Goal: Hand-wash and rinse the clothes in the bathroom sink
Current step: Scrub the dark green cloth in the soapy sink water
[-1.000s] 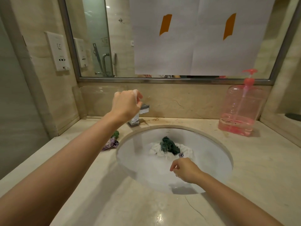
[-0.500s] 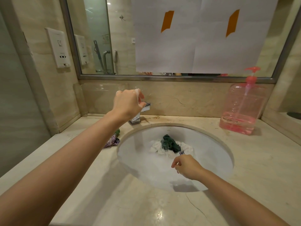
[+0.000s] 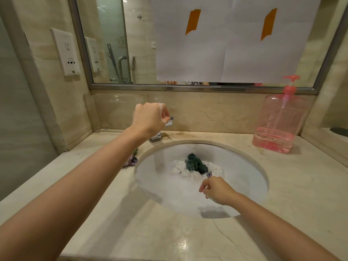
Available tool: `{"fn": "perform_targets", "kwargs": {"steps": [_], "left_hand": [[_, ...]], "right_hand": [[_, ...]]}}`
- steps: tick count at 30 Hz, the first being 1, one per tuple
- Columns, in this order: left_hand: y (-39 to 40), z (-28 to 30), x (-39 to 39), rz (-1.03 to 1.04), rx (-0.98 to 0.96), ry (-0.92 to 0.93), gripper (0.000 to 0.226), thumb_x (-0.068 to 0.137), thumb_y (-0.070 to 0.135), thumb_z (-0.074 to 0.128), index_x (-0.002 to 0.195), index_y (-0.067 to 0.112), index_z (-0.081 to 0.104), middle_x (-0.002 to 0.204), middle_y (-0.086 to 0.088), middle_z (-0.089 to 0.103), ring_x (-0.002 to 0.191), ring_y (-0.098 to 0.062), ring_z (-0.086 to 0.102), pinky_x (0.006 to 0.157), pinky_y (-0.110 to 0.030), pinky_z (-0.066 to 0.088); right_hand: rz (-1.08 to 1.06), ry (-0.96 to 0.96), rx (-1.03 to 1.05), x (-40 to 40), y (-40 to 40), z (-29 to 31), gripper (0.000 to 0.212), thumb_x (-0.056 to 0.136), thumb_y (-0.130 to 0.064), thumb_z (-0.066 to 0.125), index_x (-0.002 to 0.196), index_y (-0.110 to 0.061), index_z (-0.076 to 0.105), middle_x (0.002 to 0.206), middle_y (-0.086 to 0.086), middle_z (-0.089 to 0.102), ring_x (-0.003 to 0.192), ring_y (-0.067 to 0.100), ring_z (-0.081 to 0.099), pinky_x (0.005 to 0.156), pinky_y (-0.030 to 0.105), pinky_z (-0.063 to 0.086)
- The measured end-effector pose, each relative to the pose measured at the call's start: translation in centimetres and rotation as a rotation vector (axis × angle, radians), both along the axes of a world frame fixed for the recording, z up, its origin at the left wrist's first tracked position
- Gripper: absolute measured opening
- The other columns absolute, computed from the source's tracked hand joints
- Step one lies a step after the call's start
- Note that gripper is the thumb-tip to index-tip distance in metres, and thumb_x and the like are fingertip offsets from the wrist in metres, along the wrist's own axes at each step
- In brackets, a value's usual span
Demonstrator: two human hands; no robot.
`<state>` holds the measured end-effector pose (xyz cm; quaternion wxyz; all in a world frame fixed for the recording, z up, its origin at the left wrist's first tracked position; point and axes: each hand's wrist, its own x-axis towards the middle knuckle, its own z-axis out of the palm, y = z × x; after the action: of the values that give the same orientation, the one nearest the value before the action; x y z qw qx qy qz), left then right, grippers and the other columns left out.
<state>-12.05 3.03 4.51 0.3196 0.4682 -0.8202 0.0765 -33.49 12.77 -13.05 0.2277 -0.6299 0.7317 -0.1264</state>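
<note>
Head view — your left hand: Your left hand [image 3: 150, 120] is up at the tap [image 3: 165, 127], behind the sink [image 3: 250, 162]. Your fingers curl over the tap's handle and grip it. There are little soap bubbles on your knuckles.
Head view — your right hand: Your right hand [image 3: 216, 191] hangs over the near part of the bowl. The fingers are curled in loosely and hold nothing that I can see. It is close to the clothes but not touching them.
Head view — the clothes: A dark green cloth [image 3: 195, 163] sits on top of a white cloth [image 3: 180, 168], bunched up in the middle of the bowl. A small dark pattern peeks out at the near edge of the pile.
Head view — the water: The bowl looks cloudy and wet. I cannot see water coming out of the tap, and I cannot tell how deep the water is.
Head view — another cloth: A little purple and green cloth [image 3: 131, 160] lies on the counter [image 3: 301, 185], just left of the bowl, partly hidden by your arm.
Head view — soap: A pink pump bottle [image 3: 278, 125] stands at the back right, well away from the bowl. It has only a little pink soap at the bottom.
What looks done: The clothes are in the bowl, and the bubbles make me think soap is already on them.
What looks left: The rinse — you most likely want the tap for clean water. Then squeeze the clothes out. The cloth on the counter may also need a wash.
</note>
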Motion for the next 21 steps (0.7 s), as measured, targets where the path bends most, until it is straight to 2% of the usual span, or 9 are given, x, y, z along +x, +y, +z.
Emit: {"fn": "perform_targets", "kwargs": {"steps": [5,10,15,19,21], "left_hand": [[0.3,-0.2,-0.4,-0.008,0.017,0.026,0.018,0.091,0.033,0.063,0.104,0.022,0.068,0.093,0.007,0.073,0.091,-0.017,0.066,0.09,-0.032,0.041],[0.1,-1.0,-0.9,-0.022,0.022,0.04,0.016,0.093,0.033,0.061,0.101,0.023,0.069,0.093,0.006,0.073,0.088,-0.016,0.066,0.092,-0.035,0.045],[-0.5,-1.8,-1.3,-0.009,0.034,0.084,0.013,0.093,0.031,0.061,0.097,0.025,0.071,0.091,0.007,0.073,0.086,-0.016,0.067,0.093,-0.039,0.046],[-0.8,-1.7,-1.4,-0.018,0.046,0.126,0.02,0.092,0.033,0.062,0.109,0.023,0.067,0.09,0.006,0.073,0.087,-0.018,0.067,0.092,-0.041,0.048],[-0.7,-1.7,-1.5,-0.02,0.041,0.111,0.024,0.092,0.035,0.062,0.112,0.023,0.065,0.091,0.006,0.072,0.088,-0.018,0.066,0.093,-0.041,0.047]], "right_hand": [[0.008,0.001,0.005,-0.1,0.1,-0.2,0.023,0.095,-0.015,0.048,0.1,-0.019,0.07,0.087,0.003,0.067,0.058,0.011,0.054,0.051,0.017,0.038],[0.015,-0.001,0.011,-0.3,0.1,-0.3,0.024,0.095,-0.015,0.048,0.101,-0.019,0.071,0.087,0.001,0.067,0.058,0.01,0.054,0.052,0.017,0.038],[0.023,0.0,0.037,-0.7,-0.1,-0.7,0.023,0.095,-0.015,0.049,0.101,-0.018,0.071,0.084,0.001,0.067,0.068,0.014,0.059,0.058,0.02,0.042],[0.036,-0.004,0.06,-0.6,-0.3,-0.8,0.022,0.094,-0.015,0.049,0.097,-0.02,0.07,0.08,-0.001,0.065,0.073,0.015,0.06,0.069,0.026,0.049],[0.042,-0.009,0.059,-0.5,-0.4,-0.8,0.022,0.093,-0.015,0.049,0.096,-0.021,0.07,0.078,-0.002,0.064,0.072,0.015,0.059,0.07,0.026,0.049]]}}
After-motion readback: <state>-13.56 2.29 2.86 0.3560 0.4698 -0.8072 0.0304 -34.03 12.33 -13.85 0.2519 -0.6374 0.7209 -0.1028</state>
